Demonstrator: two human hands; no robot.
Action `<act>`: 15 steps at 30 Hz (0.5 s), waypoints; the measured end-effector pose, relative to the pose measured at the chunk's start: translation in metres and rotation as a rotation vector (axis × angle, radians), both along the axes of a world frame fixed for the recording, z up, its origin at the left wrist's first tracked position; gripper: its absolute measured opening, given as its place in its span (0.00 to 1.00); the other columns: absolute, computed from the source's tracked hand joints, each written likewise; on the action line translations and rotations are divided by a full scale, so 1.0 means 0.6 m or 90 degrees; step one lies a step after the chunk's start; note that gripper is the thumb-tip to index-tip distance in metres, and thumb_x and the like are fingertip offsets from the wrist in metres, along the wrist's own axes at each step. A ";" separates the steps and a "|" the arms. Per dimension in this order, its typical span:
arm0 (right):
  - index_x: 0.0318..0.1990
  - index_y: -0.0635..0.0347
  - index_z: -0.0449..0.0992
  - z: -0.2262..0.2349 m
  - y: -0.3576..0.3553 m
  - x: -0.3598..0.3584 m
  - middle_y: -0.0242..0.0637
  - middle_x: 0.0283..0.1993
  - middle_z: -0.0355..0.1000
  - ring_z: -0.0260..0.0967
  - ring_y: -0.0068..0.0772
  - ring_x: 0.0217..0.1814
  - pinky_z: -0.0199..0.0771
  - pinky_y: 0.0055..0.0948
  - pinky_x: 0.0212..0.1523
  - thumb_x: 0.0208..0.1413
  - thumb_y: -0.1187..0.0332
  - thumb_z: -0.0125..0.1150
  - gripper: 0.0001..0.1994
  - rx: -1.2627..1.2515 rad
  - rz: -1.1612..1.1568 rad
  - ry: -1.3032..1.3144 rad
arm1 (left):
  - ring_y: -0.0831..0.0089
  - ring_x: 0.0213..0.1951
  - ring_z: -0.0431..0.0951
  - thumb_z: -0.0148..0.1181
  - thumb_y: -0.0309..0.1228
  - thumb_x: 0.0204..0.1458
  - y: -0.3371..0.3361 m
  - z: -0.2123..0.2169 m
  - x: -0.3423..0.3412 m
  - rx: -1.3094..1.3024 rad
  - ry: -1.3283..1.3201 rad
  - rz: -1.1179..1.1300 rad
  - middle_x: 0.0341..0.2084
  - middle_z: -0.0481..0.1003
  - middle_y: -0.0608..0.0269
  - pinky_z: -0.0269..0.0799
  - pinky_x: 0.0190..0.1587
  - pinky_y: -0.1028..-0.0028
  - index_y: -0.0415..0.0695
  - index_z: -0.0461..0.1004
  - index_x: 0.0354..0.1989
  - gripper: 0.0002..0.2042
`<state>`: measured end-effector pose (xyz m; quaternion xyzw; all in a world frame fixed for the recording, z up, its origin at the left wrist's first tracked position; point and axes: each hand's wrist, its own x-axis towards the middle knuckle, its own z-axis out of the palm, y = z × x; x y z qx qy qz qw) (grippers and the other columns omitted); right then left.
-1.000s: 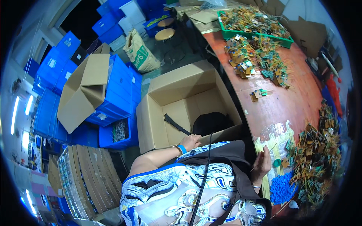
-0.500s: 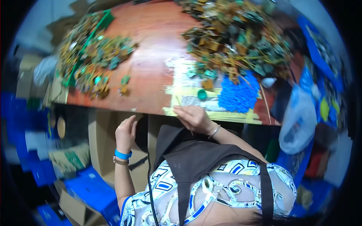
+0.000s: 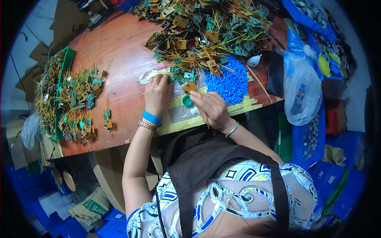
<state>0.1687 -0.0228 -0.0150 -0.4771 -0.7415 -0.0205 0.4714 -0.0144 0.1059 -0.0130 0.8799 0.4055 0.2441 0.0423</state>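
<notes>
My left hand (image 3: 156,97) is on the table at the near edge of a big heap of small circuit boards with wires (image 3: 210,33). Its fingers are bent together beside a green board; what they grip, if anything, is hidden. My right hand (image 3: 214,109) is closed in a pinch on a thin stick (image 3: 208,126), which pokes out below the fingers. Just beyond its fingertips lie a small round green cap (image 3: 187,100) and a tan board (image 3: 189,87). A pile of small blue pieces (image 3: 230,85) spreads to the right of them.
A green-edged tray (image 3: 68,59) full of wired boards stands at the left, with more boards (image 3: 79,107) beside it. A wooden stick (image 3: 258,82) and a white bulb-shaped thing (image 3: 254,60) lie right of the blue pieces. A clear plastic bag (image 3: 301,95) hangs at the right edge.
My left hand has moved from below the table edge up to the heap's edge. My right hand, still with the thin stick, is now closer to the green cap. The view has shifted.
</notes>
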 end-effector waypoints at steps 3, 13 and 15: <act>0.51 0.62 0.74 0.003 0.038 0.000 0.44 0.52 0.76 0.76 0.44 0.47 0.73 0.37 0.44 0.50 0.80 0.57 0.18 -0.034 0.028 -0.030 | 0.54 0.45 0.75 0.61 0.26 0.50 0.011 -0.010 -0.003 0.050 -0.021 -0.034 0.41 0.76 0.52 0.73 0.45 0.61 0.40 0.74 0.47 0.14; 0.51 0.64 0.74 -0.006 0.128 0.003 0.45 0.56 0.73 0.76 0.39 0.38 0.72 0.34 0.42 0.50 0.74 0.56 0.18 -0.063 -0.008 -0.189 | 0.65 0.27 0.80 0.54 0.23 0.59 0.019 0.003 -0.066 -0.145 -0.284 0.101 0.29 0.79 0.53 0.76 0.30 0.71 0.37 0.74 0.45 0.08; 0.53 0.62 0.73 -0.003 0.129 -0.003 0.44 0.59 0.72 0.76 0.39 0.45 0.72 0.34 0.43 0.50 0.77 0.57 0.19 -0.057 -0.022 -0.197 | 0.77 0.29 0.78 0.55 0.25 0.60 0.018 0.005 -0.076 -0.346 -0.650 0.086 0.30 0.79 0.60 0.75 0.30 0.77 0.36 0.75 0.45 0.08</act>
